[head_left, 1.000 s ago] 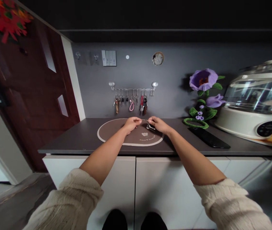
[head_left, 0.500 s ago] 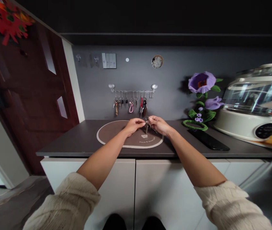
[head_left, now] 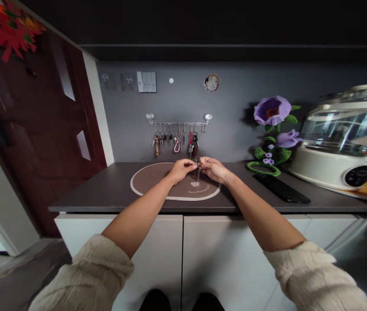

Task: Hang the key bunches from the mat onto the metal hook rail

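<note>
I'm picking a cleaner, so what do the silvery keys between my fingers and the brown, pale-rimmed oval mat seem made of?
Silvery keys: probably metal, somewhat shiny, judging by their pale glints. Brown, pale-rimmed oval mat: matte, showing no gloss; possibly rubber or fabric, I can't tell which.

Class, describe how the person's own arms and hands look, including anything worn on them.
The left sleeve and right sleeve are beige, textured knit, bunched up around the elbows. Below them the forearms are bare. The left hand and right hand are ungloved, and no watch shows at either wrist.
</note>
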The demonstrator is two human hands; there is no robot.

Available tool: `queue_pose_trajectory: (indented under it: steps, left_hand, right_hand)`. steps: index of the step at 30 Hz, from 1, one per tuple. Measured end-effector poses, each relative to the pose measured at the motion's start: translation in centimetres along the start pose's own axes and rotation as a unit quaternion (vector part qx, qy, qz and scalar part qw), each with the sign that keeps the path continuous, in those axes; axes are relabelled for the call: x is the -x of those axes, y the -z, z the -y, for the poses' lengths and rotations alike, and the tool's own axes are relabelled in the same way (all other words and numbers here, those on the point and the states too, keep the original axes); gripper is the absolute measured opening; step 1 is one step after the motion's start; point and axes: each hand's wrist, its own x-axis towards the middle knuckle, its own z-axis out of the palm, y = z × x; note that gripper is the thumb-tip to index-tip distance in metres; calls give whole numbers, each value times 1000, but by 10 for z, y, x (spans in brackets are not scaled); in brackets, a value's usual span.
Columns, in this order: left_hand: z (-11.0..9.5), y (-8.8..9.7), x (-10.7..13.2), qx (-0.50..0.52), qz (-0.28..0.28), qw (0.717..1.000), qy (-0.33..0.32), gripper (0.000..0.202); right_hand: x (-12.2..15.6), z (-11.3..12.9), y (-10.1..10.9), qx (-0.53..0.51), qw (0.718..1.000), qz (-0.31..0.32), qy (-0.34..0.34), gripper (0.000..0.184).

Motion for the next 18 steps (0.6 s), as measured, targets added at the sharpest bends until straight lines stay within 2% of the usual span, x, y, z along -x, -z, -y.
queue_pose_trajectory:
  steps: [4, 11, 18]
  left_hand:
    - [5, 1, -4, 27, -34, 999, 2, 23]
    - [7, 4, -6, 68, -73, 994, 36, 26]
    - [11, 4, -8, 110, -62, 991, 38, 33]
  right_hand:
    - [0, 2, 0, 18, 999, -27, -4, 16]
    - [-2, -2, 4, -10, 998, -22, -54, 5]
    - [0, -5, -2, 4, 999, -36, -37, 18]
